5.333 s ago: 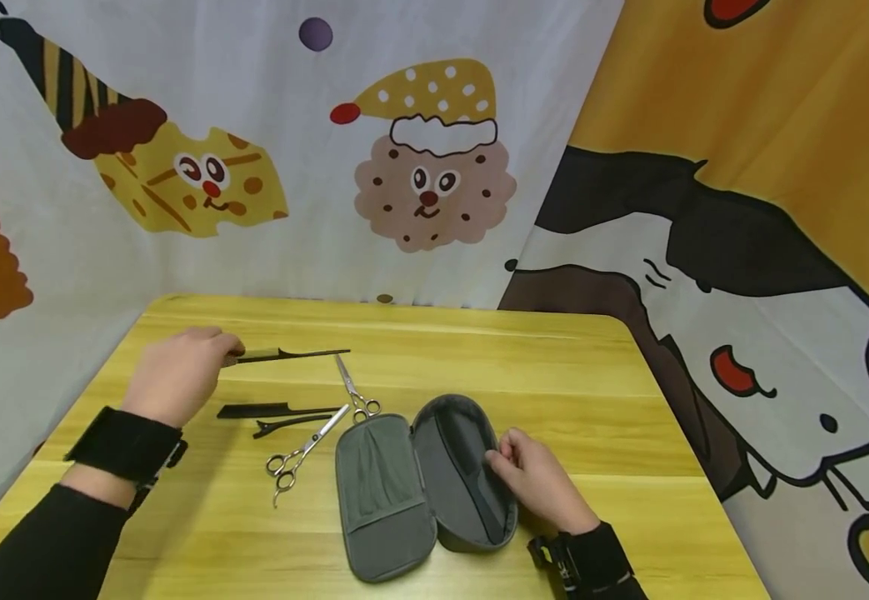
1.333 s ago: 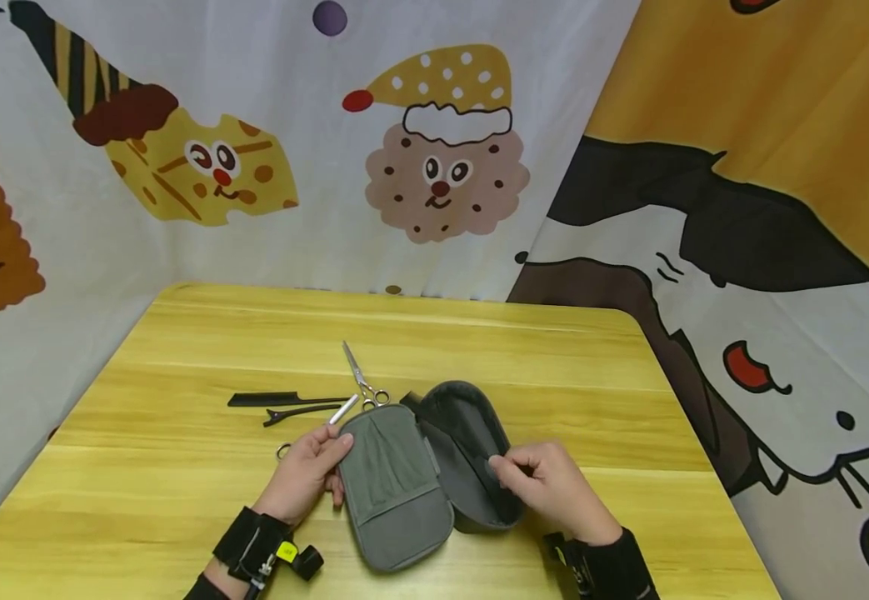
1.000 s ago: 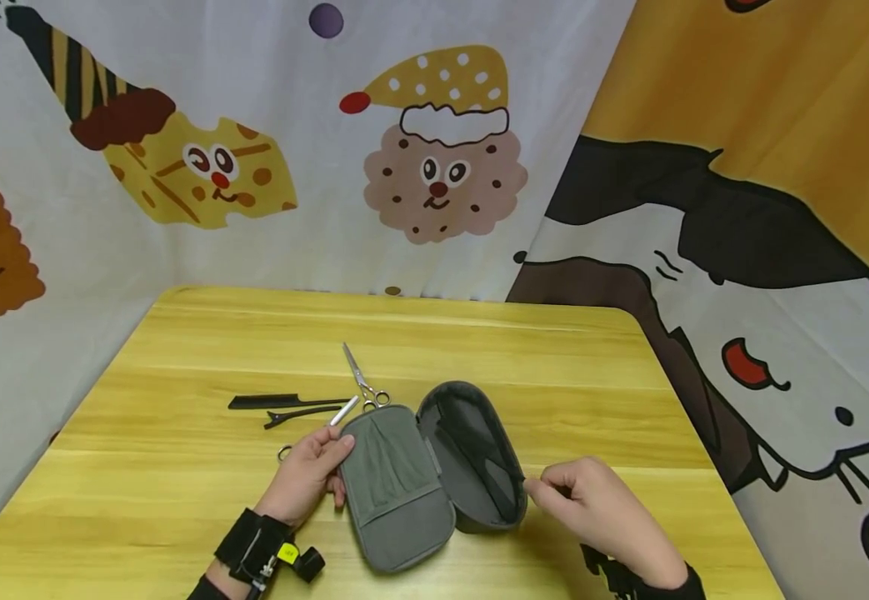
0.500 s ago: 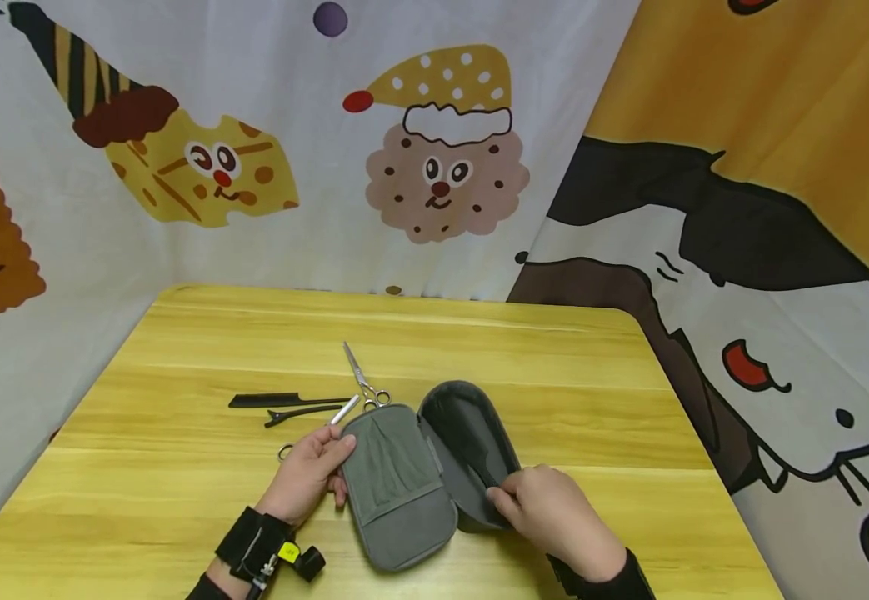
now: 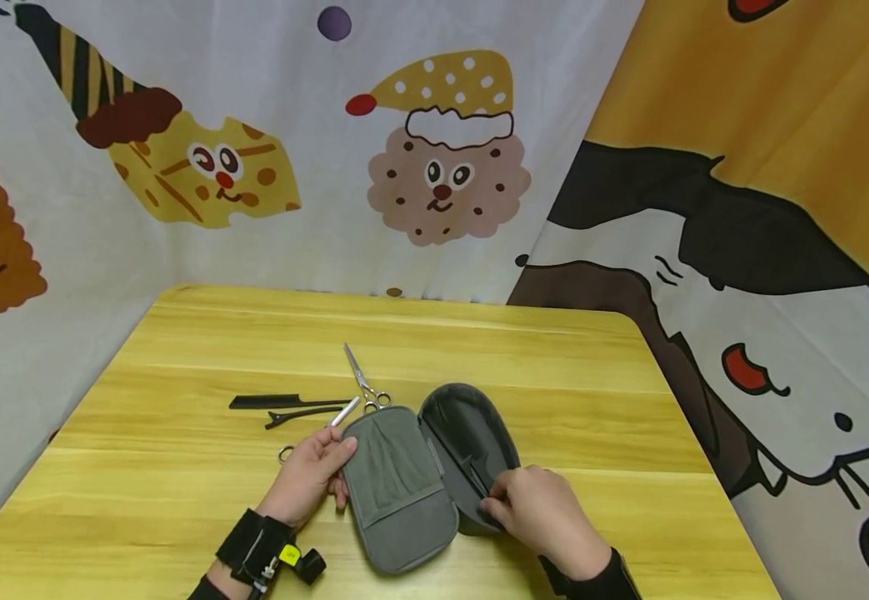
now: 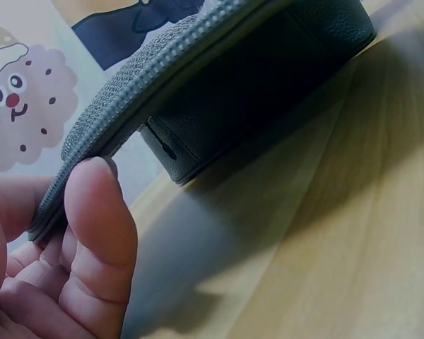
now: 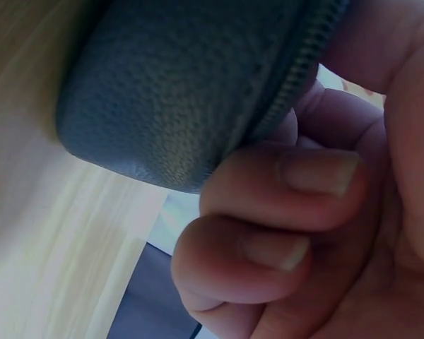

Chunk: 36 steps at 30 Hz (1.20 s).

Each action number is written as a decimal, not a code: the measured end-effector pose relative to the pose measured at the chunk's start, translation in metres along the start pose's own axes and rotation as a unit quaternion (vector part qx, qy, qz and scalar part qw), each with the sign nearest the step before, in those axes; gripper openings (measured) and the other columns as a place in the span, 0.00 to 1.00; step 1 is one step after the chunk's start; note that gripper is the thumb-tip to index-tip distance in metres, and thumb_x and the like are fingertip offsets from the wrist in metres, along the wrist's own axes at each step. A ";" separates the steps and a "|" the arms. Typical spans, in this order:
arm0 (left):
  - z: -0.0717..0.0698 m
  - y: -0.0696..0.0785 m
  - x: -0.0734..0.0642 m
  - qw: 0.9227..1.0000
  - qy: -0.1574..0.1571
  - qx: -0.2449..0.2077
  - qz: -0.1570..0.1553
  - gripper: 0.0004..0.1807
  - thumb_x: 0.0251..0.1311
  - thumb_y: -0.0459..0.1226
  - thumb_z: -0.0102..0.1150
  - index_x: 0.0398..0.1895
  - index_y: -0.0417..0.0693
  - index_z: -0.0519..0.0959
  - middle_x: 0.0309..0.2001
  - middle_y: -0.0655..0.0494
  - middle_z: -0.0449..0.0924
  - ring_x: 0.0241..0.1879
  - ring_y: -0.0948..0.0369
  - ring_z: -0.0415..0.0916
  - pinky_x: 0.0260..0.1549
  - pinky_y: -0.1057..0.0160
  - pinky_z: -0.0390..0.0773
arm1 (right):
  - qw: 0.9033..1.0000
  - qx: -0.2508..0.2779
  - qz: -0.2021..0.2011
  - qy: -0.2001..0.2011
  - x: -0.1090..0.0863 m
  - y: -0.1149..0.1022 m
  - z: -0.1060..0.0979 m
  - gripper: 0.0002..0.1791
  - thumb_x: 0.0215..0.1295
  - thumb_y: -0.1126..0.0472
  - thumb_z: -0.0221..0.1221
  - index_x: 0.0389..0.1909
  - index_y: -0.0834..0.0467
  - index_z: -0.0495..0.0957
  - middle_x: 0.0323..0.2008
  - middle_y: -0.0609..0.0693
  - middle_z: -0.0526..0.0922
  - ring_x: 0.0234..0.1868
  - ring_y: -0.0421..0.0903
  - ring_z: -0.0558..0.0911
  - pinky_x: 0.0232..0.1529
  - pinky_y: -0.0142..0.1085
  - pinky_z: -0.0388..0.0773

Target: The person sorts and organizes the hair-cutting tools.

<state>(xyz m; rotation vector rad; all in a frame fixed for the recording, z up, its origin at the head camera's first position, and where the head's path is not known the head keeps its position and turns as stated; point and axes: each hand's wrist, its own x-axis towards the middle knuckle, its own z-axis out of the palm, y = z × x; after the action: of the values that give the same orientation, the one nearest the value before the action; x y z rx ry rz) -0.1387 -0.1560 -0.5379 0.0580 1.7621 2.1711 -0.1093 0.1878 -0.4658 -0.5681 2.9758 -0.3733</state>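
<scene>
A grey zip case [image 5: 452,392] lies unfolded near the table's front edge in the head view. Its pocketed lid [image 5: 400,533] is pinched at the left edge by my left hand [image 5: 312,475]; in the left wrist view the thumb presses the zipped rim [image 6: 138,85]. Inside the deeper half lie dark combs [image 5: 464,433], handles toward me. My right hand [image 5: 542,512] reaches over the near right rim, thumb and index finger at the handle ends, tips partly hidden. In the right wrist view, curled fingers [image 7: 275,183] sit against the case wall [image 7: 162,92].
Left of the case lie a black comb [image 5: 265,402] and a black hair clip [image 5: 302,414]. Scissors [image 5: 362,379] lie behind the lid. Another silver pair [image 5: 344,411] is partly covered by my left hand. A printed curtain [image 5: 254,258] hangs behind the table [image 5: 554,350].
The comb that my left hand held at the back left is gone from there, and that hand now holds the lid. My right hand left the case briefly, then came back; the combs inside have shifted.
</scene>
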 end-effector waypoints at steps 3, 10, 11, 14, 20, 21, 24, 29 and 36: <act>0.000 -0.001 0.000 1.000 -0.001 0.000 0.001 0.17 0.82 0.42 0.55 0.54 0.36 0.67 0.30 0.58 0.81 0.18 0.64 0.78 0.19 0.64 0.84 | 1.000 0.001 0.002 -0.002 0.000 0.001 0.002 0.08 0.62 0.49 0.76 0.29 0.45 0.88 0.24 0.37 0.86 0.24 0.35 0.80 0.26 0.34 0.77; 0.000 -0.002 0.000 1.000 -0.005 0.000 0.006 0.17 0.82 0.42 0.54 0.54 0.36 0.67 0.30 0.58 0.81 0.18 0.64 0.78 0.19 0.64 0.84 | 1.000 -0.012 0.004 0.000 0.002 0.003 0.005 0.10 0.57 0.51 0.79 0.27 0.46 0.86 0.23 0.37 0.84 0.25 0.38 0.79 0.28 0.35 0.77; 0.000 -0.002 0.000 1.000 -0.004 0.000 0.007 0.17 0.82 0.42 0.55 0.54 0.36 0.67 0.30 0.58 0.81 0.18 0.63 0.78 0.19 0.64 0.84 | 1.000 -0.015 0.004 0.001 0.002 0.003 0.005 0.11 0.57 0.52 0.80 0.27 0.46 0.85 0.23 0.37 0.83 0.25 0.38 0.79 0.28 0.36 0.77; 0.000 -0.002 0.000 1.000 -0.002 0.001 0.007 0.17 0.82 0.42 0.55 0.54 0.35 0.67 0.30 0.58 0.81 0.18 0.63 0.78 0.19 0.64 0.84 | 1.000 -0.023 0.005 0.000 0.004 0.002 0.006 0.12 0.56 0.53 0.80 0.26 0.46 0.84 0.22 0.37 0.82 0.24 0.38 0.79 0.27 0.36 0.77; 0.001 -0.001 0.000 1.000 0.003 0.004 0.005 0.17 0.82 0.42 0.55 0.55 0.35 0.67 0.30 0.57 0.80 0.18 0.63 0.78 0.18 0.63 0.84 | 0.999 -0.034 0.007 0.001 0.006 0.001 0.009 0.14 0.55 0.54 0.81 0.23 0.45 0.83 0.21 0.38 0.82 0.24 0.38 0.78 0.26 0.36 0.76; 0.001 -0.001 0.000 1.000 0.004 0.005 0.005 0.17 0.82 0.42 0.55 0.55 0.34 0.67 0.30 0.57 0.80 0.18 0.63 0.78 0.18 0.63 0.84 | 0.999 -0.035 0.006 0.001 0.006 0.001 0.010 0.14 0.55 0.54 0.81 0.23 0.45 0.83 0.21 0.38 0.82 0.23 0.38 0.78 0.26 0.36 0.76; 0.001 -0.001 0.000 1.000 0.004 0.006 0.005 0.17 0.82 0.42 0.54 0.55 0.34 0.67 0.30 0.58 0.79 0.18 0.63 0.78 0.18 0.63 0.84 | 0.999 -0.037 0.003 0.006 0.006 0.000 0.011 0.14 0.54 0.54 0.81 0.22 0.44 0.83 0.21 0.38 0.82 0.23 0.38 0.78 0.25 0.36 0.76; 0.001 -0.002 0.000 1.000 0.003 0.009 0.003 0.17 0.82 0.42 0.54 0.55 0.35 0.67 0.30 0.58 0.79 0.18 0.63 0.78 0.19 0.63 0.84 | 0.999 -0.037 0.000 0.016 0.006 0.000 0.011 0.14 0.53 0.54 0.82 0.20 0.43 0.84 0.21 0.37 0.83 0.23 0.38 0.79 0.26 0.36 0.77; 0.001 -0.002 0.001 1.000 0.006 0.011 0.001 0.18 0.82 0.43 0.55 0.55 0.35 0.67 0.30 0.57 0.79 0.18 0.63 0.78 0.19 0.63 0.84 | 0.999 -0.037 -0.003 0.018 0.006 0.001 0.011 0.14 0.54 0.53 0.81 0.20 0.44 0.83 0.21 0.37 0.82 0.22 0.37 0.78 0.25 0.34 0.76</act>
<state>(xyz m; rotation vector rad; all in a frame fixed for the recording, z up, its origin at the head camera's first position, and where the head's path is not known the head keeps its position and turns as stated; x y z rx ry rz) -0.1393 -0.1545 -0.5400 0.0516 1.7935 2.1572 -0.1135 0.1838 -0.4766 -0.5840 3.0350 -0.2772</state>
